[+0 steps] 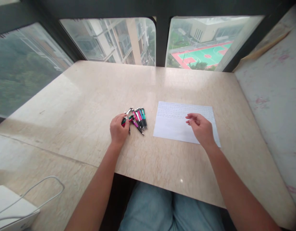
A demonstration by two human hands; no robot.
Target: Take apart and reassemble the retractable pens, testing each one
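Note:
My left hand [119,128] is closed round the near end of a bunch of pens, and dark barrels stick out past its fingers. Beside it, several click pens [139,118] with pink, purple, teal and black barrels lie close together on the stone sill. My right hand [201,127] is over a sheet of paper [172,128], its fingers loosely bent and apart from the thumb. Nothing shows between them. Rows of faint handwriting fill the upper part of the sheet. Which pens my left hand grips is partly hidden by its fingers.
The pale stone sill [102,86] runs to dark-framed windows at the back. At the lower left a white box [8,205] stands with a white cable [50,177] looped over it. A patterned wall [275,106] borders the right side. My legs are below the front edge.

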